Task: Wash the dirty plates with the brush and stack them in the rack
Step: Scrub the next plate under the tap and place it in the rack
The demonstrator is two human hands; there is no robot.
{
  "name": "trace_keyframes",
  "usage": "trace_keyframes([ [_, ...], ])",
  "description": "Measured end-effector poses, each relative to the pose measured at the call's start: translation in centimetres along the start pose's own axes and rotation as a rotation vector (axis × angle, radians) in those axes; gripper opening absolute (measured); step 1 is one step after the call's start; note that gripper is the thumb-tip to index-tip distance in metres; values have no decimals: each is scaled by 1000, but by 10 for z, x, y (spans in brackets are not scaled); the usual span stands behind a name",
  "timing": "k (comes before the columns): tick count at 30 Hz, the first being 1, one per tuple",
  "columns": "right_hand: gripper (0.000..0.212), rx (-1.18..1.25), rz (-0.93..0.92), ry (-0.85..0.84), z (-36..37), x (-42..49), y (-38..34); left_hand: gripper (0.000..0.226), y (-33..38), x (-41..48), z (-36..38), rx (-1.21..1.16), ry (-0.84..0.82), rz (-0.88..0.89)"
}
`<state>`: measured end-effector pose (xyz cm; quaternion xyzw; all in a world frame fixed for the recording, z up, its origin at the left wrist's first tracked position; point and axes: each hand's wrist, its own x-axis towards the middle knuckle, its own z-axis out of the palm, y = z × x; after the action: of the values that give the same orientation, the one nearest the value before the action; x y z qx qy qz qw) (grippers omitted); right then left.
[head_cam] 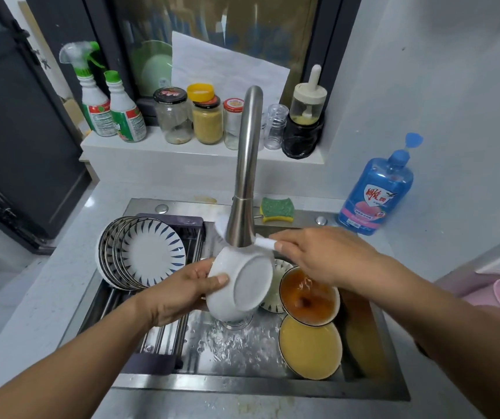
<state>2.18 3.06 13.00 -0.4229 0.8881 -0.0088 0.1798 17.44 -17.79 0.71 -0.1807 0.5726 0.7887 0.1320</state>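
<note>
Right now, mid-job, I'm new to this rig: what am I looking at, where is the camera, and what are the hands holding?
There is no machine here. These are a person's two bare hands, seen from one wide-angle camera worn on the head and looking down at a sink. The left hand grips a white dish beneath the faucet, with the dish's underside toward the camera. The right hand holds the white brush by its handle, just beside the faucet. In the rack on the left, patterned plates stand on edge. On the right of the sink lie dirty dishes: an orange-stained bowl and a yellow-stained plate. A sponge and a blue bottle sit behind the sink.
</note>
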Motion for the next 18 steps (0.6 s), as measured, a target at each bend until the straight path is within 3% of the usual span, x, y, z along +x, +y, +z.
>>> trace_keyframes([
  [4, 35, 61, 120, -75, 1, 9, 26, 40, -14, -7, -11, -140, 21, 10],
  [8, 36, 143, 156, -182, 31, 7, 40, 38, -21, -10, -24, -456, 107, 44],
  [12, 38, 245, 191, -185, 57, 1, 42, 40, -25, -7, -21, -682, 178, 71],
  [18, 39, 148, 12, -78, 68, -33, 13, 29, -28, 8, -4, -1040, 389, 15],
])
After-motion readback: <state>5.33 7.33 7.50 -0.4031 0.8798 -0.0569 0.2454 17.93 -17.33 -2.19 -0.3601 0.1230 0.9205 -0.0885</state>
